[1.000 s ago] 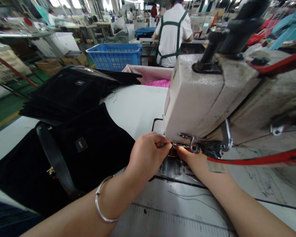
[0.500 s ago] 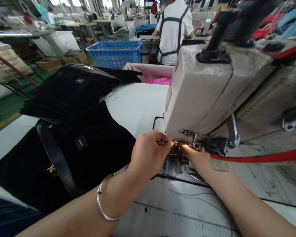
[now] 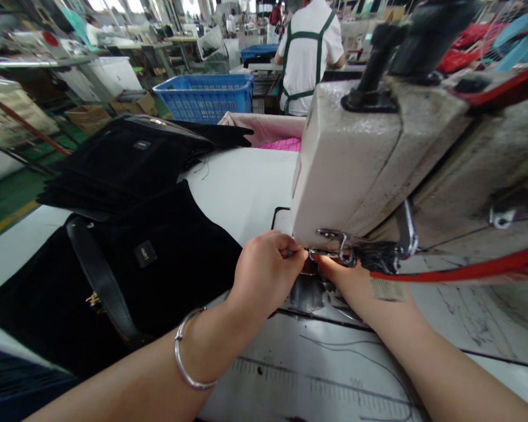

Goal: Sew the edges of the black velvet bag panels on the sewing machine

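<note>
My left hand (image 3: pixel 268 264), a silver bangle on its wrist, is closed in a pinch beside the needle area of the sewing machine (image 3: pixel 343 170). Whatever lies between the thumb and finger is too small to make out. From the other side, my right hand (image 3: pixel 341 274) reaches in under the machine head. Its fingertips come close to the needle, drawn together and partly hidden by metal parts. Below both hands is the dark metal plate (image 3: pixel 307 296) of the machine bed. Left of my left hand lies a black fabric bag piece (image 3: pixel 193 246) with a dark strap (image 3: pixel 99 275) and a small label.
A stack of black pieces (image 3: pixel 114 158) sits at the back left of the white table (image 3: pixel 246 181). Loose dark thread (image 3: pixel 347 346) trails over the ruler markings in front. Beyond are a pink-lined bin (image 3: pixel 273 126), a blue crate (image 3: pixel 206 97) and a person (image 3: pixel 308 53) facing away.
The machine head appears slightly further left in view. My hands keep nearly the same position at the needle, with the right fingertips shifted a little to the left.
</note>
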`<state>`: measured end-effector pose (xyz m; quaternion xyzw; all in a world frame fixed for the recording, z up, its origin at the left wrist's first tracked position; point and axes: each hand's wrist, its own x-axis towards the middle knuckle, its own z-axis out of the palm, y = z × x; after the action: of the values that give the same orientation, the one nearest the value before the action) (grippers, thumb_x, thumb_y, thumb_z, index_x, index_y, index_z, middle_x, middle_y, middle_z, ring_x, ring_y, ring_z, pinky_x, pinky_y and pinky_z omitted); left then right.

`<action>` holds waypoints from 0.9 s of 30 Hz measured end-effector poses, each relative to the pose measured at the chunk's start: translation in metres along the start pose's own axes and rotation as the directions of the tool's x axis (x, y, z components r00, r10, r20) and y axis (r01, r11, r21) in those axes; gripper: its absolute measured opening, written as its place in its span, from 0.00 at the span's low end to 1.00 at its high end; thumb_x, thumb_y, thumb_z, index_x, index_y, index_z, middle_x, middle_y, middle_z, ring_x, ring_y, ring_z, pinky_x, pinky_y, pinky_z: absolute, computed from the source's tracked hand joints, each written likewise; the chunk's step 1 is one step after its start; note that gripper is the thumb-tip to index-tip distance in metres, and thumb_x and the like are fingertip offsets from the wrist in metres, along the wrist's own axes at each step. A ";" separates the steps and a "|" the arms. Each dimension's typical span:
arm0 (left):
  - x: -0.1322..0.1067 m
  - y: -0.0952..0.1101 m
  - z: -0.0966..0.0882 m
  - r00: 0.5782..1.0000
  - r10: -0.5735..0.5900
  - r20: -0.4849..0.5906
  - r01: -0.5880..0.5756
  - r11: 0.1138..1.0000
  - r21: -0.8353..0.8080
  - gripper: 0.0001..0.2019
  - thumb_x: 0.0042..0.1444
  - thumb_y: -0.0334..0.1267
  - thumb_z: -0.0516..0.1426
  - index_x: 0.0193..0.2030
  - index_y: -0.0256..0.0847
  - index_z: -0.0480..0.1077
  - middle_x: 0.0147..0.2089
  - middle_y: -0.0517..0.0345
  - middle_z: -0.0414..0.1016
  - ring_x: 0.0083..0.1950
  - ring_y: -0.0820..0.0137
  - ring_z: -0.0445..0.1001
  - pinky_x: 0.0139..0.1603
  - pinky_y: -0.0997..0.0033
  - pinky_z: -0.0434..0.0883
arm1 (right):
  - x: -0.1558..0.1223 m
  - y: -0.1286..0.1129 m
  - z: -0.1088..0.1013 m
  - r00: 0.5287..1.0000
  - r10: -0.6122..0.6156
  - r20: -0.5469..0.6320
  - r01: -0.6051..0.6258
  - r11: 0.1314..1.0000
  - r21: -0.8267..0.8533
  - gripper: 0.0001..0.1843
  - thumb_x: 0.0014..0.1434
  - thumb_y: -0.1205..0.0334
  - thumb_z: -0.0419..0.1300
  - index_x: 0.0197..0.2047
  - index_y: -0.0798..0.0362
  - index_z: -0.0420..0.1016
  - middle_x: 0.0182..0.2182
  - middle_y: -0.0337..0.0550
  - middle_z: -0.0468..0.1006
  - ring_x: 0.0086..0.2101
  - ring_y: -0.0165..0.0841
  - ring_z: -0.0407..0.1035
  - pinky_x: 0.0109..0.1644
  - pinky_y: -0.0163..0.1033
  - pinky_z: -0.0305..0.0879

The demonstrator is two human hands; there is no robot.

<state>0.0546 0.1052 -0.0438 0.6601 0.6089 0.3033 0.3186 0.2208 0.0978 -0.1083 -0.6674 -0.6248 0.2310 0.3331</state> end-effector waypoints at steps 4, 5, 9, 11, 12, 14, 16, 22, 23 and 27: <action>0.000 -0.002 0.000 1.000 0.010 0.008 -0.010 1.000 -0.007 0.05 0.51 0.34 0.59 0.27 0.40 0.76 0.29 0.56 0.75 0.31 0.68 0.72 0.30 0.71 0.67 | 0.004 0.003 0.007 1.000 -0.001 0.014 0.001 1.000 0.014 0.14 0.54 0.56 0.57 0.40 0.50 0.78 0.33 0.43 0.80 0.43 0.45 0.73 0.48 0.46 0.70; 0.000 -0.003 0.001 1.000 0.013 0.007 -0.013 1.000 -0.009 0.05 0.51 0.34 0.59 0.27 0.40 0.76 0.29 0.56 0.75 0.31 0.68 0.72 0.30 0.72 0.67 | 0.005 0.003 0.007 1.000 -0.004 0.015 0.004 1.000 0.014 0.14 0.54 0.56 0.57 0.40 0.50 0.78 0.32 0.43 0.80 0.43 0.45 0.73 0.48 0.45 0.70; 0.000 -0.005 0.002 1.000 0.007 0.010 -0.007 1.000 -0.005 0.06 0.51 0.35 0.59 0.28 0.39 0.77 0.29 0.56 0.76 0.31 0.68 0.71 0.26 0.74 0.63 | 0.005 0.001 -0.001 1.000 -0.024 0.011 0.024 1.000 -0.016 0.12 0.54 0.56 0.57 0.39 0.50 0.78 0.30 0.43 0.80 0.42 0.45 0.74 0.49 0.46 0.69; 0.000 -0.005 0.002 1.000 -0.004 0.025 0.004 1.000 -0.006 0.07 0.51 0.36 0.58 0.28 0.39 0.77 0.30 0.55 0.77 0.32 0.68 0.71 0.24 0.75 0.61 | 0.004 -0.001 -0.004 1.000 -0.018 0.014 0.018 0.999 -0.035 0.11 0.55 0.56 0.57 0.38 0.49 0.78 0.30 0.43 0.80 0.42 0.45 0.74 0.50 0.46 0.69; 0.000 -0.005 0.002 0.999 -0.009 0.031 0.009 1.000 -0.009 0.07 0.51 0.37 0.58 0.29 0.39 0.77 0.31 0.54 0.78 0.32 0.67 0.71 0.24 0.75 0.60 | 0.004 -0.001 -0.004 1.000 -0.008 0.016 0.009 0.999 -0.041 0.11 0.55 0.56 0.57 0.37 0.48 0.78 0.30 0.43 0.80 0.42 0.45 0.74 0.49 0.46 0.69; 0.000 -0.005 0.003 0.999 -0.013 0.037 0.014 1.000 -0.017 0.07 0.52 0.37 0.58 0.29 0.39 0.77 0.32 0.53 0.78 0.32 0.67 0.71 0.23 0.76 0.59 | 0.004 -0.002 -0.003 1.000 0.010 0.019 -0.009 0.999 -0.045 0.11 0.56 0.56 0.56 0.37 0.48 0.79 0.30 0.43 0.80 0.41 0.46 0.74 0.48 0.46 0.70; 0.000 -0.005 0.002 0.999 -0.022 0.035 0.022 0.999 -0.024 0.07 0.51 0.37 0.58 0.29 0.39 0.77 0.32 0.53 0.78 0.32 0.68 0.70 0.23 0.76 0.58 | 0.004 -0.002 0.000 1.000 0.012 0.017 -0.011 0.999 -0.038 0.11 0.55 0.55 0.56 0.36 0.48 0.79 0.31 0.43 0.80 0.41 0.45 0.74 0.47 0.45 0.70; 0.000 -0.007 0.000 0.998 0.043 0.050 -0.041 0.998 -0.045 0.06 0.51 0.36 0.59 0.28 0.38 0.77 0.29 0.58 0.74 0.30 0.71 0.68 0.26 0.76 0.60 | 0.001 -0.010 -0.007 0.998 0.004 0.063 -0.008 0.998 0.060 0.09 0.51 0.55 0.59 0.24 0.48 0.76 0.23 0.40 0.78 0.37 0.44 0.74 0.43 0.42 0.69; 0.000 -0.008 0.000 0.997 0.067 0.049 -0.065 0.997 -0.047 0.05 0.51 0.35 0.60 0.28 0.38 0.77 0.30 0.58 0.73 0.31 0.71 0.68 0.27 0.76 0.61 | -0.001 -0.012 -0.013 0.998 0.016 0.061 -0.022 0.995 0.101 0.08 0.50 0.56 0.60 0.23 0.48 0.75 0.22 0.40 0.76 0.36 0.44 0.74 0.41 0.42 0.69; 0.001 -0.014 0.000 0.990 0.138 0.012 -0.136 0.987 -0.080 0.02 0.50 0.31 0.61 0.29 0.38 0.76 0.34 0.57 0.73 0.36 0.70 0.70 0.36 0.73 0.66 | -0.004 -0.022 -0.039 0.995 0.104 -0.006 -0.094 0.921 0.378 0.05 0.41 0.63 0.66 0.22 0.50 0.73 0.19 0.39 0.74 0.33 0.43 0.73 0.36 0.40 0.68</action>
<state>0.0465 0.1074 -0.0549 0.6899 0.5469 0.3425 0.3280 0.2337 0.0879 -0.0659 -0.6244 -0.5298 0.3545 0.4513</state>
